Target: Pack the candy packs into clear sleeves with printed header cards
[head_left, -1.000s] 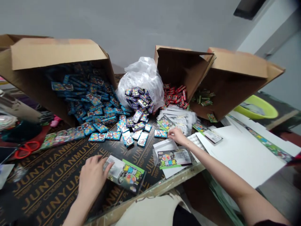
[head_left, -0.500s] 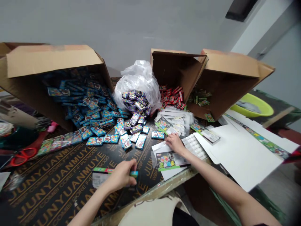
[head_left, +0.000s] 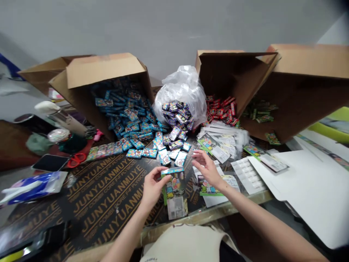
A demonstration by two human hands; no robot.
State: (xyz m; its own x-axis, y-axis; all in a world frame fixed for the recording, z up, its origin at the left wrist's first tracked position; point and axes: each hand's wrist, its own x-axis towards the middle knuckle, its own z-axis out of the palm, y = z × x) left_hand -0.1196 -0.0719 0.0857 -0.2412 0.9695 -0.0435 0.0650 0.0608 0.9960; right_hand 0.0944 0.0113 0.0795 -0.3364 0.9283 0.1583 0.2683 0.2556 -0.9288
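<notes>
My left hand (head_left: 153, 186) pinches the upper left of a printed candy packet (head_left: 176, 198), which stands near the table's front edge. A blue strip shows along its top, and a pale printed panel is on its lower half. To the right, my right hand (head_left: 209, 170) is open with its fingers spread, holding nothing. Beneath it lie a flat printed packet (head_left: 208, 187) and white sheets. Small blue candy boxes (head_left: 164, 157) are scattered just beyond my left hand, mixed with purple candy boxes (head_left: 174, 134).
Cardboard cartons of blue boxes (head_left: 133, 114), red boxes (head_left: 222, 109) and green boxes (head_left: 264, 112) stand at the back, around a clear plastic bag (head_left: 181, 87). Flat packets (head_left: 218, 147), a white tray (head_left: 248, 174) and white card (head_left: 305, 189) lie right. Red scissors (head_left: 76, 160) and a phone (head_left: 50, 162) are left.
My left hand has brought the packet nearer the right hand and turned it from lying lengthwise to upright. My right hand has lifted off the flat packet and opened. The view has swung left.
</notes>
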